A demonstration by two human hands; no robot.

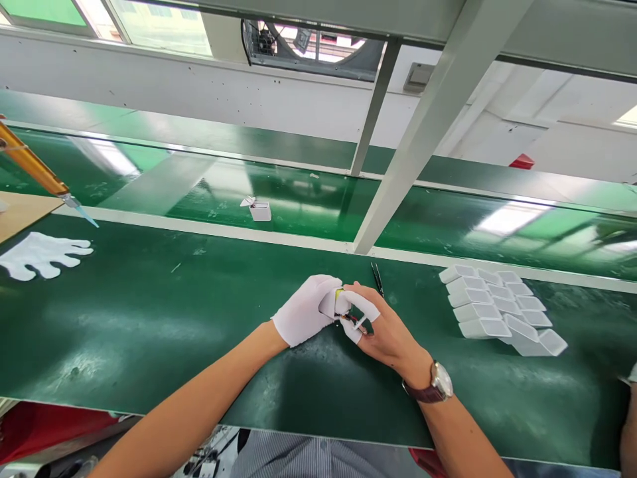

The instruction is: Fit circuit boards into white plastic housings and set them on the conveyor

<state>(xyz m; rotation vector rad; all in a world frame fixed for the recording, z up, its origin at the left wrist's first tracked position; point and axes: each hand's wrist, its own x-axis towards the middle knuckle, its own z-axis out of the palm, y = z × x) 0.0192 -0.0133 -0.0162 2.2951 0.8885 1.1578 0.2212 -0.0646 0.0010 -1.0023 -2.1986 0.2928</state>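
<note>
My left hand, in a white glove, is closed around a small white housing near the middle of the green bench. My right hand has white covers on the thumb and a finger and wears a watch on its wrist. Its fingertips pinch a small white part at the housing's opening, with a bit of yellow above. Thin red and black wires show between the right thumb and finger. Exactly how the part sits in the housing is hidden by the fingers.
Black tweezers lie just beyond my right hand. Several white boxes are grouped at the right. A white glove lies at the left beneath an amber syringe. Behind the rail sits a small white box. Another person's arm shows at the right edge.
</note>
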